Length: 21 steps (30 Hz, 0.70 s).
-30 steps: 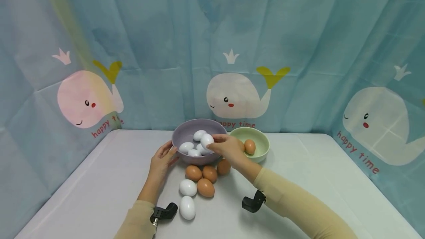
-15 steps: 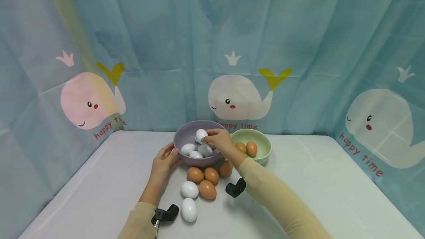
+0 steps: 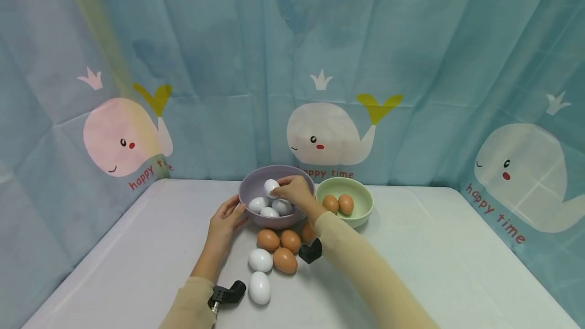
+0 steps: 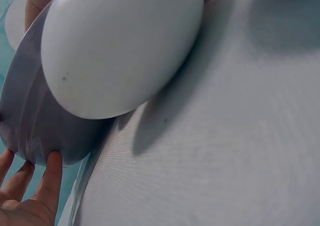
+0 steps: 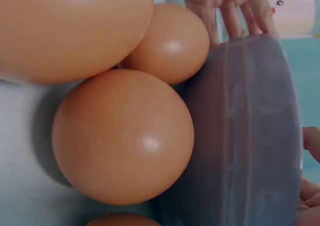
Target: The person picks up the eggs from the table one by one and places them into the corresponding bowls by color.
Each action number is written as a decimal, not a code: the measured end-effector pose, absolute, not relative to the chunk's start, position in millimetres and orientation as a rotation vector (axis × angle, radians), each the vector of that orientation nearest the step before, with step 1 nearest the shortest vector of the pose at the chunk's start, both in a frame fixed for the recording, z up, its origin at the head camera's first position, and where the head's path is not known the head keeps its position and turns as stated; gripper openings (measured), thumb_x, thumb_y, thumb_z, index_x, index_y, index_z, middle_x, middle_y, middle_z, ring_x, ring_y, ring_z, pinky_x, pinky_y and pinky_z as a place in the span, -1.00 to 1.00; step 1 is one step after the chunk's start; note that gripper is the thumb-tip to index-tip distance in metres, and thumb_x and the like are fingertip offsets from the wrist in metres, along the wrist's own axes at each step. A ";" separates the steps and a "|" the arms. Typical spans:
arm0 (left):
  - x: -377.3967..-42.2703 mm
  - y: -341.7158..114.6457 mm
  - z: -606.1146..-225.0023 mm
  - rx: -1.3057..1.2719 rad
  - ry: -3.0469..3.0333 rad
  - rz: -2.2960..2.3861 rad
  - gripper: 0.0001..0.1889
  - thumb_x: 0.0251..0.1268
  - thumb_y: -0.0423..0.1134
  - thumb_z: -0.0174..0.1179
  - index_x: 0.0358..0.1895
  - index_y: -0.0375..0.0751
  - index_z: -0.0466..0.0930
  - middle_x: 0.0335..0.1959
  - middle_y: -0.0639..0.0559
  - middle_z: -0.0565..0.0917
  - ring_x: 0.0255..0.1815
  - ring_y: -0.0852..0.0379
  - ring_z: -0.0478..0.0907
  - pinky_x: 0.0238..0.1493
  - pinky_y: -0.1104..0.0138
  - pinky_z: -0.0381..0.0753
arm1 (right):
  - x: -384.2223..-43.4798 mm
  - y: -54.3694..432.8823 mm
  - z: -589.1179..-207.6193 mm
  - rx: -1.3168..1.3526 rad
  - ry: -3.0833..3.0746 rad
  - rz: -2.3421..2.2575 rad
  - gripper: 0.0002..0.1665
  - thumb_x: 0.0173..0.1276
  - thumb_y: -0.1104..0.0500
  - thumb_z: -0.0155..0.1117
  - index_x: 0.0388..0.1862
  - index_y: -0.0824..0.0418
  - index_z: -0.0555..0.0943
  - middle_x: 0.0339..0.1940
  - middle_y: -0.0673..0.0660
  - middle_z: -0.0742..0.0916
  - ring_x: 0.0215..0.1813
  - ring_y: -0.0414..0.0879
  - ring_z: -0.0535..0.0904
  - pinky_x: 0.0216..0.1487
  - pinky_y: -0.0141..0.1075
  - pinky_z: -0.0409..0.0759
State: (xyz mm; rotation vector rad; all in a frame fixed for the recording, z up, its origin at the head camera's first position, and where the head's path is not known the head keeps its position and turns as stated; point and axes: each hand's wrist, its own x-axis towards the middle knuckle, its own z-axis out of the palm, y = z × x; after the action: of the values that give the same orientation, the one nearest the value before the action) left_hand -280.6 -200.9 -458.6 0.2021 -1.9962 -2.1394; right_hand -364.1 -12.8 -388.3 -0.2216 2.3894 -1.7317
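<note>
In the head view, my right hand (image 3: 296,190) pinches a white egg (image 3: 270,188) between thumb and fingers, inside the purple bowl (image 3: 247,187). Beneath it in the bowl lie 3 other white eggs (image 3: 258,204). My left hand (image 3: 225,221) rests against the bowl's left side. In the left wrist view, the extended fingers (image 4: 50,183) of this hand touch the bowl's outer wall (image 4: 55,133). Brown eggs (image 3: 268,239) lie on the table against the bowl's near side; the right wrist view shows one brown egg (image 5: 122,136) close beside the bowl wall (image 5: 250,131).
Right of the purple bowl stands a green bowl (image 3: 363,202) holding two brown eggs (image 3: 346,204). Nearer on the white table (image 3: 434,258) lie two white eggs (image 3: 259,288) and another brown egg (image 3: 285,260). A blue whale-print curtain (image 3: 219,131) hangs behind.
My right hand has carried the white egg leftward and deeper over the purple bowl, its forearm swinging left. My left hand has stayed at the bowl's side.
</note>
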 end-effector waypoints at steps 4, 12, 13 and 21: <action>-280.2 -201.0 -459.2 0.195 -2.003 -2.141 -0.40 0.48 -0.15 0.16 0.49 -0.20 0.24 0.57 -0.11 0.21 0.51 -0.02 0.28 0.27 0.27 0.65 | -366.7 -15.3 -392.1 -0.235 2.446 -1.683 -0.59 0.17 0.24 0.50 0.03 0.29 0.71 0.03 0.20 0.77 -0.12 -0.09 0.73 -0.11 -0.36 0.78; -283.0 -200.9 -458.3 0.184 -2.003 -2.131 -0.40 0.48 -0.15 0.16 0.49 -0.18 0.25 0.57 -0.09 0.22 0.52 0.00 0.27 0.25 0.30 0.66 | -377.0 -17.9 -400.0 -0.300 2.519 -1.612 -0.57 0.15 0.24 0.52 0.02 0.31 0.71 -0.06 0.19 0.79 -0.25 -0.16 0.67 -0.21 -0.40 0.72; -283.3 -200.8 -458.3 0.183 -2.003 -2.131 -0.41 0.48 -0.15 0.16 0.49 -0.18 0.25 0.57 -0.09 0.22 0.52 0.00 0.27 0.26 0.30 0.66 | -377.8 -18.2 -400.3 -0.310 2.527 -1.602 -0.57 0.15 0.24 0.52 0.02 0.31 0.71 -0.06 0.19 0.79 -0.24 -0.15 0.67 -0.20 -0.40 0.71; -281.5 -201.0 -458.4 0.197 -1.997 -2.136 -0.41 0.48 -0.17 0.15 0.49 -0.20 0.25 0.57 -0.09 0.22 0.52 0.00 0.28 0.22 0.35 0.68 | -377.4 -19.7 -402.7 -0.386 2.624 -1.485 -0.57 0.09 0.25 0.53 -0.02 0.31 0.72 -0.10 0.18 0.80 -0.15 -0.09 0.68 -0.07 -0.31 0.72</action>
State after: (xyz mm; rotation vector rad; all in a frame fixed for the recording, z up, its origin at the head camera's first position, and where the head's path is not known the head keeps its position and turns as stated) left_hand -281.5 -201.0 -458.4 0.1967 -1.9972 -2.1364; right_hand -377.4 -19.7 -402.7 -0.3861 2.6238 -1.4846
